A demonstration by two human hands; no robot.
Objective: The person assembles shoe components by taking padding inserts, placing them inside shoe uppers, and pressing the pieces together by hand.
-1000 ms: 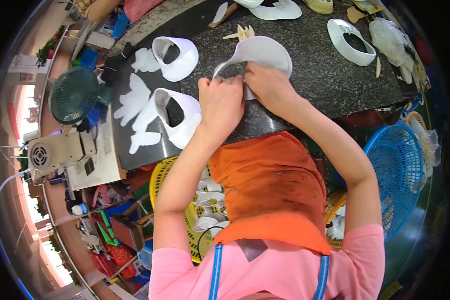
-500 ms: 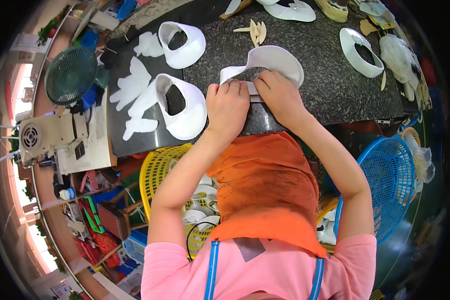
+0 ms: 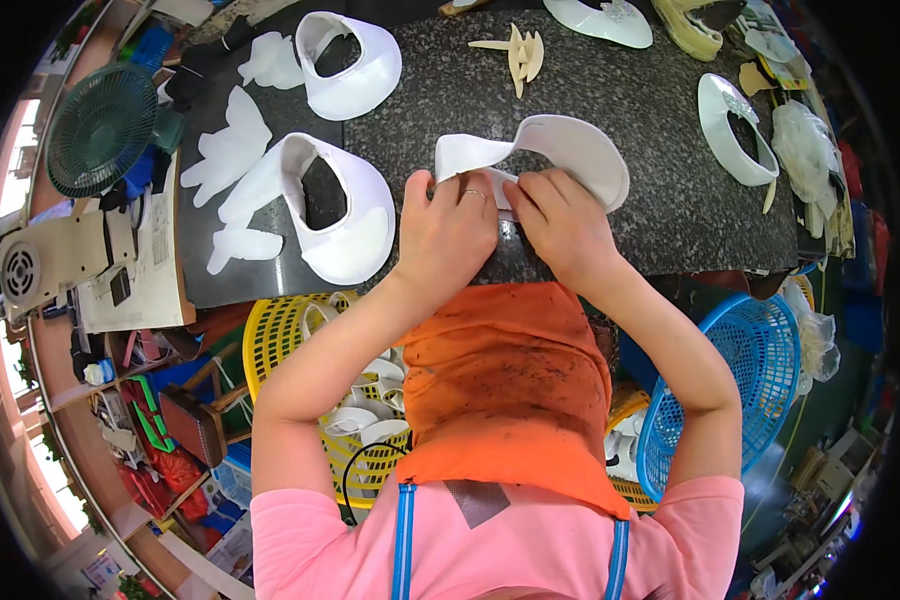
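Observation:
A curved white shoe upper (image 3: 576, 150) stands near the table's front edge, its broad rounded end to the right. My left hand (image 3: 448, 232) is closed on the band at its left, fingers bent over the near edge. Beside it my right hand (image 3: 568, 228) pinches the same band, close to the left fingers. The fingertips and part of the band are hidden behind the knuckles. Two more white uppers, one nearer (image 3: 355, 225) and one farther (image 3: 370, 75), lie to the left. White cut pieces (image 3: 232, 140) lie beside them.
A dark speckled table (image 3: 610, 95) bears small pale wedge-shaped pieces (image 3: 522, 62), an upper with a sparkly ornament (image 3: 715, 120) and a clear plastic bag (image 3: 806, 140). Below are a yellow basket (image 3: 258, 335) of white pieces and a blue basket (image 3: 770, 335). A green fan (image 3: 102, 130) stands left.
The view has shifted a little. The band between my hands has been drawn in, so less of its straight strip shows. Both hands still grip the upper.

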